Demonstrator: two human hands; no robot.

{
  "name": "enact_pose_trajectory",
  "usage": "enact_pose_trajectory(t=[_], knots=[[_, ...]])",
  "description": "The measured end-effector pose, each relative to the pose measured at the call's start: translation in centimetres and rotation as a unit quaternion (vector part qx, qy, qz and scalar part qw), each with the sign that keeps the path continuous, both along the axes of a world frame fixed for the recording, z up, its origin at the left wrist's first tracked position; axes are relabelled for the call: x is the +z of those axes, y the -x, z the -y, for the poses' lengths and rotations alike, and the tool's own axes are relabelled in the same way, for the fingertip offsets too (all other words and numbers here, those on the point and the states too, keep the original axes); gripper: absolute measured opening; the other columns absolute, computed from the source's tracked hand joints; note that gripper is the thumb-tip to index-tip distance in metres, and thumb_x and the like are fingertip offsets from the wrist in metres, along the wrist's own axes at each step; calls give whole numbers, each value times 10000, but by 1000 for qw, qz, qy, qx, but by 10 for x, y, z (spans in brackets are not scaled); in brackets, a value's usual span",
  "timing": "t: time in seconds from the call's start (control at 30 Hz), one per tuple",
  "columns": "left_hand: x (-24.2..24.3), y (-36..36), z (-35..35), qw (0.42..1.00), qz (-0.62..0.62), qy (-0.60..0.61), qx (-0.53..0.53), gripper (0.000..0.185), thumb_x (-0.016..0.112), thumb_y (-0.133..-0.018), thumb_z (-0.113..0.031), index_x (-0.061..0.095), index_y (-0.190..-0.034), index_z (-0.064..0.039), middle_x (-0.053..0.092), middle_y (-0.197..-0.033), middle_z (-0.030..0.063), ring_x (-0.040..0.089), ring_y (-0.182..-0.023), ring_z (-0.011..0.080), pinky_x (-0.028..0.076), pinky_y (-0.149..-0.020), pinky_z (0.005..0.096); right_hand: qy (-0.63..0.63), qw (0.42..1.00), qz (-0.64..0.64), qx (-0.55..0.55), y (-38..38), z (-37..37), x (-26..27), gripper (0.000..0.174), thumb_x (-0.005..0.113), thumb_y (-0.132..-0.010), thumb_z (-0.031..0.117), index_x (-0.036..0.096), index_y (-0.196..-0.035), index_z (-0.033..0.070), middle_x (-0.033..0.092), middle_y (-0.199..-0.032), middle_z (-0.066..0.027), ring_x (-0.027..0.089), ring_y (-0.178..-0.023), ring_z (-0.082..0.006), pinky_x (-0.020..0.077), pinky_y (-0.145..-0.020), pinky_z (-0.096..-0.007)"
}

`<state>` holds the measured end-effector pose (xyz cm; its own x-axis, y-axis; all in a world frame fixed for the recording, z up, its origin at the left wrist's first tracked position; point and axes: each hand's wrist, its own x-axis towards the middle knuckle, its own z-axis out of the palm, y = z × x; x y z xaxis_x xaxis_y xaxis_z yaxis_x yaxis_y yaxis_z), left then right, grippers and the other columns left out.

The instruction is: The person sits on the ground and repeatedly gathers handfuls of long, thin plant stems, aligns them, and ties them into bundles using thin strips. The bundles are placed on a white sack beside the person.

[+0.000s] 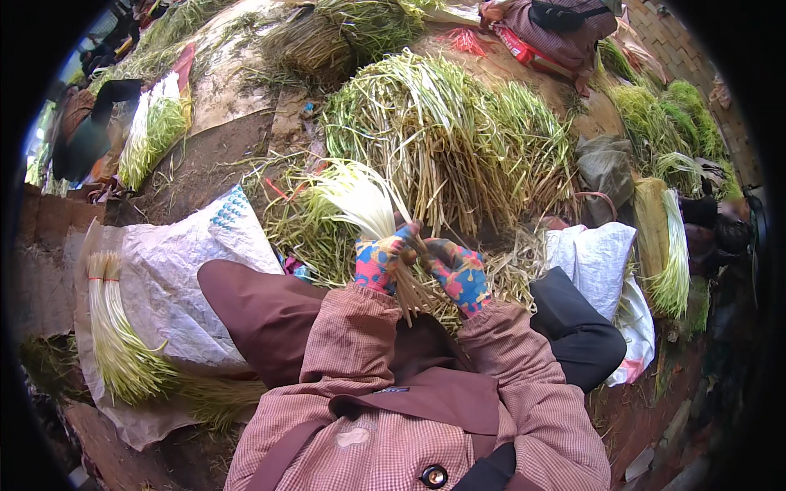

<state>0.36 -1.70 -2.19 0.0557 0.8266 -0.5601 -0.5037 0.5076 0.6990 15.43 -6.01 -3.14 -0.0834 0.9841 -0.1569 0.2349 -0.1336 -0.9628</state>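
Note:
My left hand (382,259), in a colourful patterned fabric glove with bare fingertips, grips a bunch of pale white-green stalks (363,199). Their leafy tops fan up and to the left, while the brownish lower ends (412,293) hang below my fist. Close beside it, my right hand (459,270), gloved the same way, has its fingers bent together at a single stalk's lower part. The exact pinch is partly hidden by the fingers. Directly beyond both hands rises a large heap of long green stalks (430,135) with brown bases.
Two tied bundles of stalks (123,331) lie on a white woven sack (178,288) at my left. Loose trimmings (307,239) cover the ground before my knees. Another white sack (589,251) is at my right, near a pale bundle (672,264). A person (565,30) sits at the far side.

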Motion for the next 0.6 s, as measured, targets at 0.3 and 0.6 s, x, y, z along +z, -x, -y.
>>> enact_pose_trajectory(t=[0.3,0.6], knots=[[-11,8,0,998,3,-42,51,248,668,-782,-210,628,-972,-55,635,-844,28,590,-685,100,461,-567,220,83,775,-604,-166,47,-55,1,235,515,-890,248,582,-969,37,629,-762,-56,599,-641,-170,526,-612,-281],[16,80,-10,969,82,-98,213,339,559,-829,-83,458,-1152,-54,575,-982,59,519,-623,94,431,-482,207,78,995,36,-58,-160,-10,-93,182,479,-905,169,598,-881,33,555,-638,7,452,-483,-66,369,-473,-201]])
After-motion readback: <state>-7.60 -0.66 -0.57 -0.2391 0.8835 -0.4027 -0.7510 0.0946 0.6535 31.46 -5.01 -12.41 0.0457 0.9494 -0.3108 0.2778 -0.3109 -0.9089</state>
